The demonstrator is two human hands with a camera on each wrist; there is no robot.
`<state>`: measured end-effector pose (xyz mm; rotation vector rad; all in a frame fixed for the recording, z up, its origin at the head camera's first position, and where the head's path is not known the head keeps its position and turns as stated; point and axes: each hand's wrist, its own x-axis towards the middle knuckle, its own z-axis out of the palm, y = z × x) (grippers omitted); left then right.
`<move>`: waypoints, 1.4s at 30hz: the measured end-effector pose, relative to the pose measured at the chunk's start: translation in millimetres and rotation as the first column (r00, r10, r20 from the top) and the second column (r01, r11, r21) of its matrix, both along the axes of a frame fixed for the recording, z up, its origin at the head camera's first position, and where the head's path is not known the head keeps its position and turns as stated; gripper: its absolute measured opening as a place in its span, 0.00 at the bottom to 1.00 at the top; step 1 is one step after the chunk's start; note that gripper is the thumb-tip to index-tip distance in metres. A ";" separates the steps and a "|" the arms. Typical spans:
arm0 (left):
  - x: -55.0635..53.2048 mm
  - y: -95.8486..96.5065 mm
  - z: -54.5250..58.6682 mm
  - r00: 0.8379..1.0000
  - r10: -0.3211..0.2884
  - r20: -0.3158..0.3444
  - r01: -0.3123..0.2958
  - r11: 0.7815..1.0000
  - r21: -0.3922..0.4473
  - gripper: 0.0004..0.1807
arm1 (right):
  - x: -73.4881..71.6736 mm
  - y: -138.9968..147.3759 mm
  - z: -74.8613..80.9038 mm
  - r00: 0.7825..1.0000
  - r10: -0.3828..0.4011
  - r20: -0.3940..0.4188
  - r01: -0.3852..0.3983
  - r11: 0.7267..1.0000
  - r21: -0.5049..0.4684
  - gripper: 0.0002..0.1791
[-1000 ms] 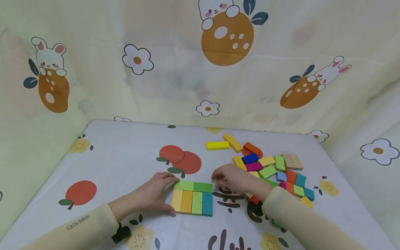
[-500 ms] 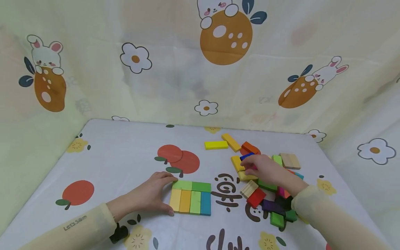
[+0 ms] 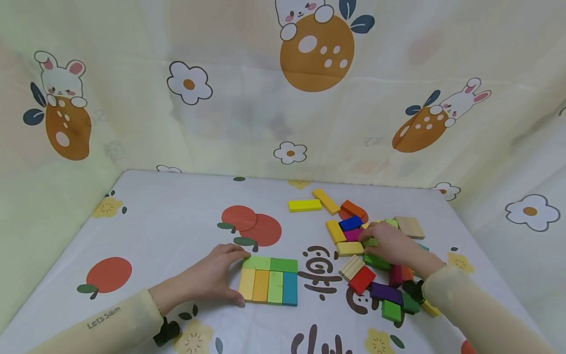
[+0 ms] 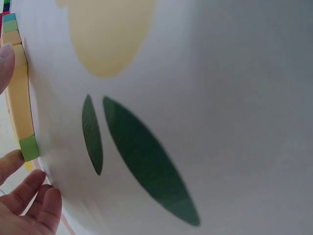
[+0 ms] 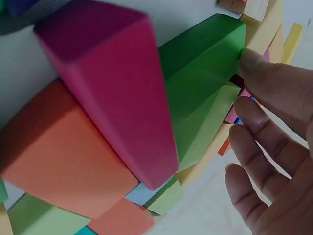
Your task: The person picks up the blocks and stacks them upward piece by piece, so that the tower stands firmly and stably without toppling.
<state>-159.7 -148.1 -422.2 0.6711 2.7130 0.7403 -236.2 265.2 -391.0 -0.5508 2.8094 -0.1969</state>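
Note:
My left hand [image 3: 212,278] is at the left side of a flat rectangle of small wooden blocks. Its index fingertip touches the end of the upper light green block [image 3: 257,263]; its thumb is by the pale yellow block [image 3: 247,285]. Orange, light green and blue blocks complete that rectangle, with a green block [image 3: 284,265] at its upper right. My right hand [image 3: 391,243] is over a loose pile, fingers slightly bent. In the right wrist view, its thumb is against the dark green block [image 5: 210,54], beside a light green block [image 5: 208,127]; no firm grip shows.
Loose blocks spread on the right, among them a blue block [image 3: 351,223], a red block [image 3: 362,280], a purple block [image 3: 386,293] and a magenta block [image 5: 112,98]. Two yellow blocks lie farther back, one a bright yellow block [image 3: 304,205]. A printed cloth [image 3: 172,221] covers the table.
My right hand has moved right from beside the block rectangle to the loose pile, passing over the blue and yellow blocks. My left hand has kept its place.

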 end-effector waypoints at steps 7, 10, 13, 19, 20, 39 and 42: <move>0.2 -1.2 1.2 1.000 -0.002 0.000 0.002 1.000 0.004 0.52 | -2.5 -4.5 -1.1 0.991 0.110 -0.080 -0.103 0.991 0.087 0.13; -0.3 -1.1 0.7 1.000 -0.008 -0.007 0.009 1.000 0.004 0.52 | -2.9 -8.1 -0.5 0.987 0.140 -0.084 -0.127 0.982 0.141 0.12; -0.6 -0.5 -0.4 1.000 -0.011 -0.006 0.011 1.000 0.004 0.52 | -3.9 -9.6 -0.8 0.984 0.161 -0.073 -0.146 0.973 0.177 0.11; -0.6 0.2 -2.4 1.000 -0.017 0.001 0.017 1.000 0.006 0.52 | 0.0 -9.8 1.1 0.982 0.172 -0.079 -0.158 0.975 0.158 0.13; -0.5 0.1 -2.4 1.000 -0.018 0.001 0.018 1.000 0.006 0.52 | 3.0 -12.4 3.3 0.981 0.171 -0.095 -0.156 0.977 0.147 0.14; -2.0 0.1 -0.6 1.000 -0.006 -0.005 0.006 1.000 0.000 0.51 | 101.8 -83.1 -3.9 0.947 0.321 0.000 -0.319 0.942 0.108 0.19; -1.8 -0.1 -0.7 1.000 -0.006 -0.002 0.006 1.000 0.002 0.51 | 107.8 -81.2 -5.6 0.940 0.339 -0.017 -0.338 0.939 0.057 0.21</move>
